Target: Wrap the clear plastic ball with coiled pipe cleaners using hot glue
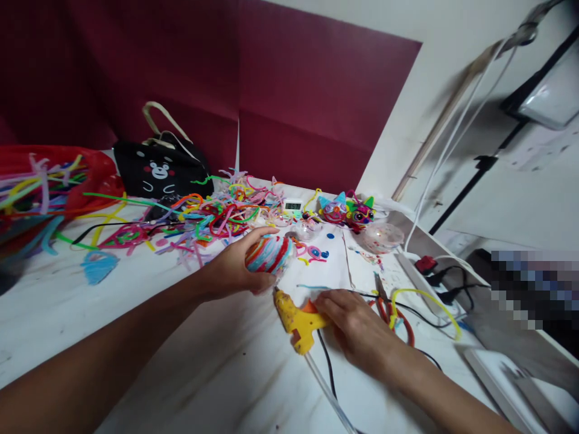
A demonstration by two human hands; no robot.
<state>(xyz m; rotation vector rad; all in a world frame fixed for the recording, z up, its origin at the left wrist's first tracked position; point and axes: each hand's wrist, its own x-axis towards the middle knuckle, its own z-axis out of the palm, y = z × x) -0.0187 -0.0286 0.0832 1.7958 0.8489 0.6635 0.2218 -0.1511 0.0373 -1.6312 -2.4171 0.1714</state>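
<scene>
My left hand (242, 265) is wrapped round a ball (270, 254) covered in stripes of red, light blue and orange fuzzy stems. Just in front of me, my right hand (350, 322) grips a yellow hot glue gun (296, 319) by its orange-trimmed handle. The gun's nozzle points up toward the ball's lower side; whether it touches cannot be made out. A clear glue stick (328, 392) runs out of the gun's back end toward me. Beyond the ball lie small pink and blue craft pieces (315, 253) on white paper.
Tangled pipe cleaners (226, 211) cover the table's back left, beside a black bag (160, 169) and a red bag (99, 181). Two decorated cat-ear balls (359, 212) stand behind a clear bowl (382, 237). Pliers (383, 301), a power strip (429, 286) and a black cord (328, 361) lie rightward.
</scene>
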